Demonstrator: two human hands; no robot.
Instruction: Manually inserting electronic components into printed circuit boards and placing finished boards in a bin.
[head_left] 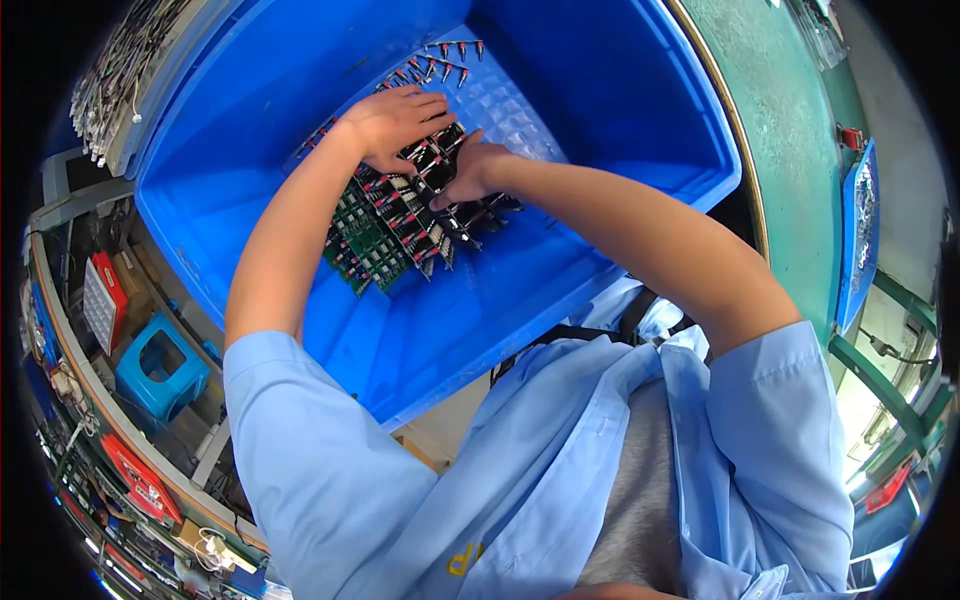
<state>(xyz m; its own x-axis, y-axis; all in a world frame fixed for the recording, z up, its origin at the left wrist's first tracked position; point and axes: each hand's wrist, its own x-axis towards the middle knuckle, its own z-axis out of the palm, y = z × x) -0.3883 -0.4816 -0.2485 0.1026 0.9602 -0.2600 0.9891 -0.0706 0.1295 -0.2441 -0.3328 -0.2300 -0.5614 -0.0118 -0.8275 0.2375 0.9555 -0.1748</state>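
Observation:
Inside a deep blue plastic bin [580, 90], both my hands are on a circuit board [436, 158] carrying black and red components. My left hand [392, 128] reaches over its far left side, with the fingers bent across the top and the thumb at the near side. At the right edge of the same board, my right hand [474, 172] grips with the thumb toward me; its other fingers are partly hidden. Close below lie several rows of similar populated boards, and green boards [362, 245] lie at their left. Strips with red and black parts [430, 70] rest deeper in the bin.
A green worktop [790, 150] runs along the right of the bin. A bundle of thin cables [115, 85] lies at the upper left. A turquoise stool [162, 368] and a red-and-white box [103, 300] stand at the left. A blue tray [858, 235] is at the far right.

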